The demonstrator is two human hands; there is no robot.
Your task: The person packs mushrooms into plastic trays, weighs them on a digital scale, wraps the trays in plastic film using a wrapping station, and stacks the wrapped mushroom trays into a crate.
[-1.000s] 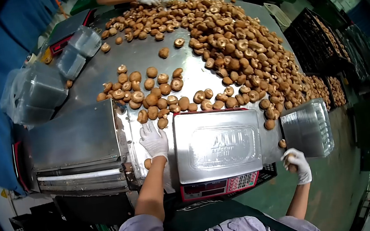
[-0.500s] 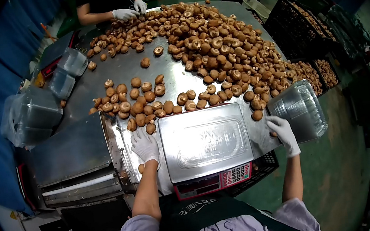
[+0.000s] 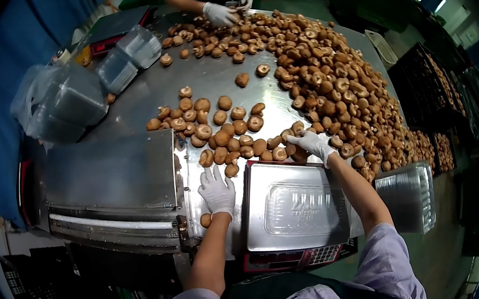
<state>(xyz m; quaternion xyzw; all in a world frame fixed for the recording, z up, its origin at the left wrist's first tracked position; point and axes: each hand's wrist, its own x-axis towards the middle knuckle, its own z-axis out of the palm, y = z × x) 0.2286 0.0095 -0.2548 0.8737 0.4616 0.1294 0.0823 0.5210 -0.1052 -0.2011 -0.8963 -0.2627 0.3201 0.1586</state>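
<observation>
My left hand [image 3: 217, 192], in a white glove, lies on the metal table left of the scale with its fingers spread. One shiitake mushroom [image 3: 206, 220] sits beside its wrist, and a mushroom [image 3: 231, 170] is just beyond the fingertips. Past the far edge of the digital scale [image 3: 295, 205], my gloved right hand [image 3: 313, 144] reaches in with fingers extended among shiitake mushrooms [image 3: 279, 154]. Its fingertips touch or nearly touch them; no mushroom is plainly gripped. A clear plastic tray [image 3: 301, 202] appears to lie on the scale's metal plate.
A large mushroom heap [image 3: 332, 71] covers the right of the table [image 3: 143, 105]. Stacked clear trays [image 3: 406, 197] stand right of the scale, with more bagged trays [image 3: 64, 106] at left. A metal machine [image 3: 116, 178] adjoins my left hand. Opposite, another person's gloved hands [image 3: 220, 14] handle mushrooms.
My right hand has moved from beside the stacked trays, forward and left to the mushrooms behind the scale. My left hand stays on the table. The whole view has shifted.
</observation>
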